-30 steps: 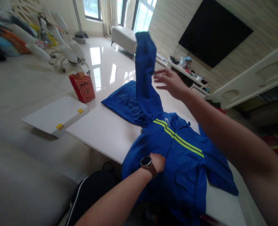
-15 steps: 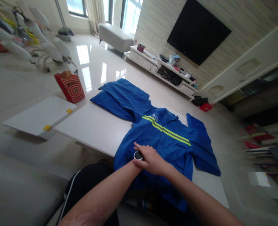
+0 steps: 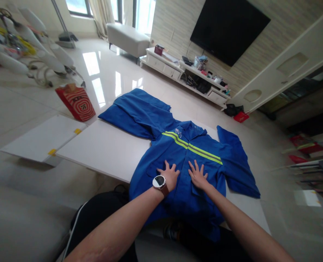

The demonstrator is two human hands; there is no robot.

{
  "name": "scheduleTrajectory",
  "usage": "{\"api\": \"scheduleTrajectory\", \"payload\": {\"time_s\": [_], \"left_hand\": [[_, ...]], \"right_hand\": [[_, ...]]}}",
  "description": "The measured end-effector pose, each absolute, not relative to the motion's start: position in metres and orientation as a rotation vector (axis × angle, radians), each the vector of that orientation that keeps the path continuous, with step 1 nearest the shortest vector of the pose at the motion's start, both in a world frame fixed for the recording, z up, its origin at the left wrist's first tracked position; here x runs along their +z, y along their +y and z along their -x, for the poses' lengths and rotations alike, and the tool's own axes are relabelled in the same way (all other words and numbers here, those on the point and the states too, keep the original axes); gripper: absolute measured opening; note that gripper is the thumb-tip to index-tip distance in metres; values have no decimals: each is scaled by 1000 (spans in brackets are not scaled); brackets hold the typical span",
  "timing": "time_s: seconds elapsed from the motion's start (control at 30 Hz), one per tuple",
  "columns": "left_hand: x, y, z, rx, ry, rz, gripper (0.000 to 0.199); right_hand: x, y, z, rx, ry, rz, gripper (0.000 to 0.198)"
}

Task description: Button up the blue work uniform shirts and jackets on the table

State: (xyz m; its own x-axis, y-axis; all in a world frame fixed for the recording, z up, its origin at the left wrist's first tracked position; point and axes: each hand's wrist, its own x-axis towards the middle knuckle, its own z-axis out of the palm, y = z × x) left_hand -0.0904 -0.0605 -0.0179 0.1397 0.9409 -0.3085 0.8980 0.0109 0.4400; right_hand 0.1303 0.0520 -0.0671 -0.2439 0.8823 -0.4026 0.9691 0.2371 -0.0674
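Observation:
A blue work jacket (image 3: 174, 145) with a yellow and grey reflective stripe across its chest lies front up on a white table (image 3: 103, 149). Its collar points away from me, and its lower hem hangs over the near edge. My left hand (image 3: 170, 175), with a watch (image 3: 159, 182) on the wrist, rests on the jacket's front with fingers spread. To the right of the jacket's front closure, my right hand (image 3: 199, 176) lies flat on the cloth, fingers also apart. Neither hand grips the fabric.
A white board (image 3: 41, 140) with yellow tape sits left of the table, near a red paper bag (image 3: 78, 102) on the floor. Across the room stand a cluttered TV cabinet (image 3: 161, 65) and a grey bench (image 3: 128, 38). White-legged equipment (image 3: 46, 54) is at the far left.
My hands, crossed over each other at the left wrist before, are now apart. The right hand has moved right onto the jacket, and the left hand's spread fingers now show.

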Motion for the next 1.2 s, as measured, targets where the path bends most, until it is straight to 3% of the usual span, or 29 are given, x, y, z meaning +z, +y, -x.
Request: {"api": "scheduleTrajectory", "payload": {"time_s": [0.1,0.17,0.7,0.83,0.97,1.13,1.2], "left_hand": [[-30,-58,94,-34,1730,-1832,116],[-35,-55,96,-100,1727,-1807,127],[-39,-39,109,-93,1794,-1814,118],[-38,-42,107,-122,1816,-1801,118],[-33,-44,106,-133,1805,-1807,116],[-28,-40,107,-159,1784,-1772,115],[-27,-37,107,-162,1784,-1753,113]], "right_hand": [[-77,50,-128,-412,2282,-1739,60],[-77,53,-126,-402,2313,-1723,59],[-72,80,-124,-430,2269,-1676,59],[-50,98,-120,-235,2346,-1540,61],[-14,162,-103,-21,2484,-1556,46],[4,245,-83,106,2635,-1478,69],[-3,257,-85,72,2610,-1436,68]]}}
